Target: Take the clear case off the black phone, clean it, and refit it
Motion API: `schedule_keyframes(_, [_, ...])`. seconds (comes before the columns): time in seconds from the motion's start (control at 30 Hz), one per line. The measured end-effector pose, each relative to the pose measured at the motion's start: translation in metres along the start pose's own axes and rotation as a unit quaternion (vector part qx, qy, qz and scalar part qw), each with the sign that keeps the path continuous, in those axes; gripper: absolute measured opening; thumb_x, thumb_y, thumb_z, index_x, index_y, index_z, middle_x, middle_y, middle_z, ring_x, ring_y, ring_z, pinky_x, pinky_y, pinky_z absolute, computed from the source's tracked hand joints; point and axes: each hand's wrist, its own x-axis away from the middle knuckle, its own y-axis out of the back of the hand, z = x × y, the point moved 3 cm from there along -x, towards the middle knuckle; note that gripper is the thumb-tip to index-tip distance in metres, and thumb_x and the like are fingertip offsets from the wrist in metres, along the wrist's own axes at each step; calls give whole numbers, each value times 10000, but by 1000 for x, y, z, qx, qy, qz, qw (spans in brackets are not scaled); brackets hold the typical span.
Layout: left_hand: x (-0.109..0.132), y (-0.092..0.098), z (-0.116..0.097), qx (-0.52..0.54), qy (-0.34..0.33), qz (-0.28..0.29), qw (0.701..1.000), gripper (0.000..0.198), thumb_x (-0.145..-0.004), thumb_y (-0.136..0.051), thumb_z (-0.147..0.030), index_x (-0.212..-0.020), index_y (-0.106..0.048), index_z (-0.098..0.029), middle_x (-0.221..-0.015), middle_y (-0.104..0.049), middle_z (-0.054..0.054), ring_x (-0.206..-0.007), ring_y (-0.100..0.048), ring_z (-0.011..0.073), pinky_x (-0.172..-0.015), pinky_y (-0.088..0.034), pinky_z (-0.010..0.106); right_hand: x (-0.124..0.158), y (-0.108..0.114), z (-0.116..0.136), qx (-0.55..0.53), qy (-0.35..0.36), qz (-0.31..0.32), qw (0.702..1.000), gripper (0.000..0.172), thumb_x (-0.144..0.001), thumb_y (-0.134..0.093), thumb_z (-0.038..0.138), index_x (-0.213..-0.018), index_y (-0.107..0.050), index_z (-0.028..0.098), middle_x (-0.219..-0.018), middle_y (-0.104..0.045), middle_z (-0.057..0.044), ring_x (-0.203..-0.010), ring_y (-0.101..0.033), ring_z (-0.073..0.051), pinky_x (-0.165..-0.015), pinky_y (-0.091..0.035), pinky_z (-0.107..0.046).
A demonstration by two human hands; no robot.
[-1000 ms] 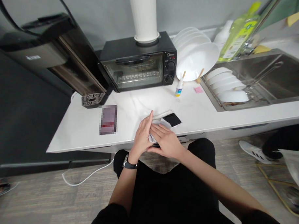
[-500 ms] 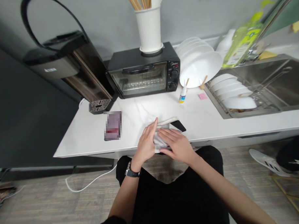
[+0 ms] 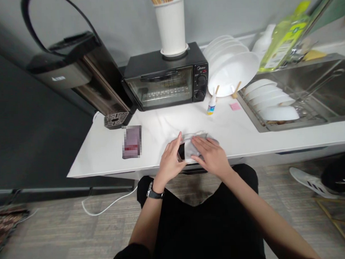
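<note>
At the front edge of the white counter (image 3: 105,154) lies a dark flat slab (image 3: 181,152), perhaps a phone; only its left end shows. A light grey cloth (image 3: 190,149) covers the rest of it. My left hand (image 3: 169,161) grips the slab's left end, the thumb at the near side and the fingers along the far side. On top, my right hand (image 3: 211,154) presses the cloth down with its fingers laid over it and the thumb at the near edge. How far the slab reaches under the cloth is hidden.
A blurred purple item (image 3: 132,142) lies left on the counter. Behind stand a drinks dispenser (image 3: 114,120), a toaster oven (image 3: 165,88), a small glue-like bottle (image 3: 211,104) and several white plates (image 3: 233,74). A pink note (image 3: 235,106) and a sink (image 3: 335,97) are at right.
The cloth and my right hand have shifted right across the slab. Its dark end showed at the right before; now the left end is bare. My left hand stays at the left.
</note>
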Motion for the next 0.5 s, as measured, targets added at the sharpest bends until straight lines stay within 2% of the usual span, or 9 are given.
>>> schedule_keyframes(0.07, [-1, -2, -1, 2, 14, -3, 1000, 1163, -936, -772, -346, -1767, 23, -525, -1676, -535, 52, -1504, -561, 353, -1277, -468, 571, 8, 9, -16, 34, -33, -13, 999, 648, -1138, -521, 505, -1606, -563, 59, -1649, -581, -221, -1541, -566, -385, -1283, -454, -632])
schedule_keyframes(0.1, [-2, -3, -1, 2, 15, -4, 1000, 1152, -938, -762, -330, -1771, 12, -516, -1675, -536, 55, -1500, -562, 353, -1275, -468, 568, 12, 11, -15, 38, -29, -15, 999, 677, -1131, -528, 528, -1611, -553, 52, -1655, -572, -228, -1548, -556, -395, -1286, -449, -641])
schedule_keyframes(0.2, [-2, -5, 2, -4, 5, -2, 1000, 1042, -977, -652, -263, -1794, -27, -427, -1676, -535, 81, -1486, -561, 332, -1260, -469, 530, 12, -1, 17, -9, 43, -8, 999, 788, -1088, -560, 640, -1604, -556, 45, -1646, -578, -246, -1535, -575, -383, -1296, -460, -604])
schedule_keyframes(0.27, [-1, -5, 6, -3, -19, 4, 1000, 949, -1018, -581, -281, -1805, -53, -347, -1676, -528, 109, -1486, -553, 316, -1259, -457, 495, 3, -13, 41, -49, 84, 0, 995, 769, -1073, -572, 668, -1566, -605, 79, -1602, -627, -239, -1507, -608, -362, -1289, -482, -564])
schedule_keyframes(0.33, [-1, -4, 9, 9, -53, 12, 999, 932, -1036, -585, -361, -1807, -67, -279, -1671, -525, 142, -1483, -553, 314, -1263, -444, 469, -9, -20, 51, -75, 99, 7, 992, 718, -1079, -582, 645, -1529, -641, 89, -1562, -667, -234, -1481, -635, -352, -1275, -498, -542])
schedule_keyframes(0.4, [-1, -2, 10, 16, -61, 10, 998, 990, -1019, -649, -433, -1805, -77, -251, -1653, -539, 162, -1475, -560, 321, -1257, -446, 458, -16, -19, 41, -81, 93, 14, 992, 683, -1092, -590, 601, -1533, -637, 82, -1562, -668, -232, -1473, -642, -347, -1268, -504, -536])
schedule_keyframes(0.5, [-2, -3, 8, 2, -12, -3, 1000, 1083, -977, -761, -456, -1802, -79, -290, -1624, -569, 143, -1466, -571, 321, -1260, -448, 469, -12, -5, 2, -41, 42, 8, 998, 657, -1108, -589, 530, -1581, -597, 74, -1606, -626, -236, -1499, -617, -351, -1277, -491, -543])
